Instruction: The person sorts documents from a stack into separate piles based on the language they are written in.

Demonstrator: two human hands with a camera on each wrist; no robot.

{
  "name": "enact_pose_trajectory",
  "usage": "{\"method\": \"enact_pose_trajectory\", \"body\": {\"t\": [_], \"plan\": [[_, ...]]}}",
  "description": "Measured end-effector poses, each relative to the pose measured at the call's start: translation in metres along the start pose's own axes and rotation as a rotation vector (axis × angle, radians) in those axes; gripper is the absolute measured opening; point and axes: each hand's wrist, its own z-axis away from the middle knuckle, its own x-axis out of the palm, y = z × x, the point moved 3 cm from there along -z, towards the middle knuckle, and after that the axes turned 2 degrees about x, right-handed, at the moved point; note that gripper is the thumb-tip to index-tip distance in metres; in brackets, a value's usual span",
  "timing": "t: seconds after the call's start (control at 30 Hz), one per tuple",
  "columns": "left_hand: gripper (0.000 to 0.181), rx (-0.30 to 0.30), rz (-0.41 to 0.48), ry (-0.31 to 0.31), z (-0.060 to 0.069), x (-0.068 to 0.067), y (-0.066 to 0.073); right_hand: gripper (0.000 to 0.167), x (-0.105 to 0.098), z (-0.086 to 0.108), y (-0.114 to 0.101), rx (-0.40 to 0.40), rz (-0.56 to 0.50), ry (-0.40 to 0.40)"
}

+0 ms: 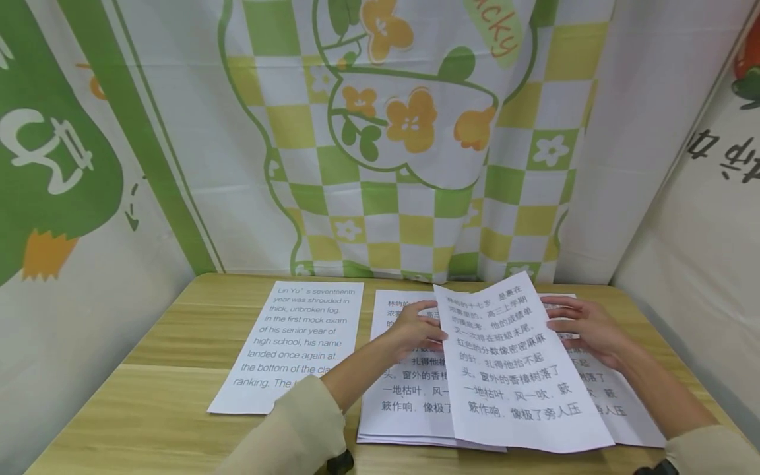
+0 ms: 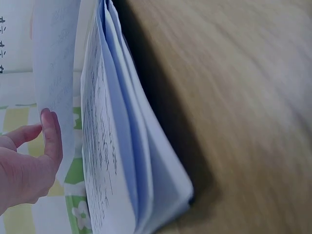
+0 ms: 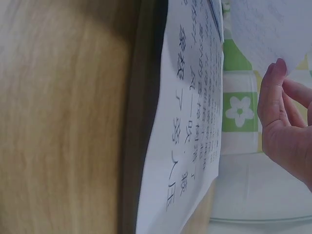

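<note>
Both hands hold one white sheet of paper (image 1: 505, 369) printed with Chinese text, raised and tilted above the table. The left hand (image 1: 412, 330) pinches its left edge, and the right hand (image 1: 600, 330) grips its upper right edge. In the left wrist view the left hand (image 2: 34, 163) has its fingers against the hanging sheet (image 2: 58, 63). The right wrist view has the right hand's fingertips (image 3: 279, 67) at the sheet's edge. Below lie a left stack of printed sheets (image 1: 406, 415) and, partly hidden, a right paper (image 1: 632, 412) with the same kind of text.
A sheet with English text (image 1: 297, 343) lies at the left on the wooden table (image 1: 160, 396), partly covered by the left sleeve (image 1: 291, 429). Behind the table hangs a green-and-yellow checked curtain (image 1: 386, 218). Light fabric walls stand at both sides.
</note>
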Motion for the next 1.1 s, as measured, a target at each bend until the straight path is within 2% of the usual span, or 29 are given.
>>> {"method": "enact_pose_trajectory", "body": {"t": [0.2,0.4,0.63,0.73,0.87,1.1], "plan": [[0.083,-0.013,0.027,-0.016,-0.006,0.015,-0.005,0.041,-0.014,0.001,0.009,-0.023,-0.064,-0.036],[0.085,-0.020,0.039,-0.014,-0.012,0.029,-0.007,0.042,-0.029,0.003,0.017,-0.064,-0.074,-0.043],[0.085,-0.048,0.012,-0.096,-0.019,0.049,-0.008,0.047,-0.050,0.006,0.027,-0.122,-0.126,-0.063],[0.081,-0.071,-0.002,-0.102,-0.021,0.057,-0.008,0.048,-0.060,0.007,0.029,-0.142,-0.137,-0.059],[0.072,-0.098,-0.043,-0.086,-0.020,0.066,-0.006,0.048,-0.072,0.009,0.030,-0.129,-0.131,-0.036],[0.061,-0.105,-0.067,-0.101,-0.018,0.076,-0.002,0.041,-0.080,0.015,0.027,-0.040,-0.105,0.066]]}}
